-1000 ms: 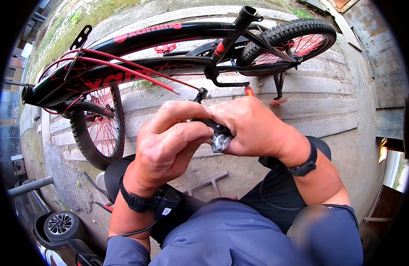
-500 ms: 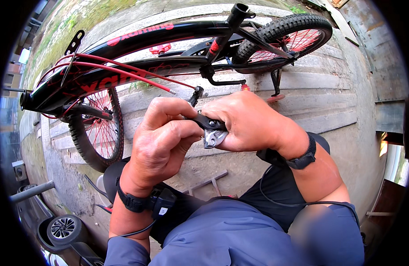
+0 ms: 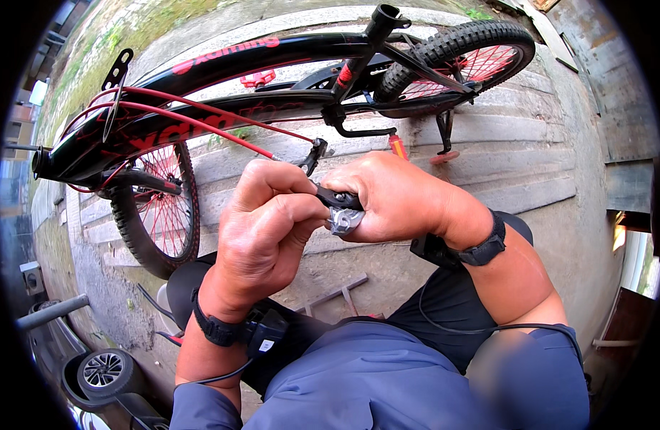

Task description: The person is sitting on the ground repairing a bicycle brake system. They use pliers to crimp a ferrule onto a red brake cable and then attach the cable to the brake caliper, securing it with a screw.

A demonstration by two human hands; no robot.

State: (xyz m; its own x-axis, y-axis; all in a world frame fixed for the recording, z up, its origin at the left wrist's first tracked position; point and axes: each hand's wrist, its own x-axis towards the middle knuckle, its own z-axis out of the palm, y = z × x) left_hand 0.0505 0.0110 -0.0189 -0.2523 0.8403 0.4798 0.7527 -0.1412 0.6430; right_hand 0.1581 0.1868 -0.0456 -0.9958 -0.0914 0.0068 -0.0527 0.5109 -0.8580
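Between my hands is a small black-and-silver bicycle part [image 3: 342, 208] with a bolt on it, held above my lap. It resembles a shifter or brake lever, but its kind is not clear. My right hand [image 3: 398, 197] wraps round its right side, thumb below. At its left end the thumb and forefinger of my left hand [image 3: 262, 226] pinch together; what lies in that pinch is hidden. One red cable [image 3: 208, 129] ends behind my left hand. Just beyond my hands a black fitting [image 3: 315, 155] hangs at the end of another red cable [image 3: 272, 127].
A black-and-red bicycle frame [image 3: 272, 50] lies across the far side, with its front wheel [image 3: 160, 208] at left and rear wheel [image 3: 480, 64] at right. Stone slabs [image 3: 502, 158] lie under it. A car wheel [image 3: 100, 369] shows at lower left, near a grey pipe [image 3: 54, 312].
The bicycle part has tilted slightly in my right hand, so less of its silver face shows. My left hand keeps its pinch. The red cable's end has slipped behind my left hand.
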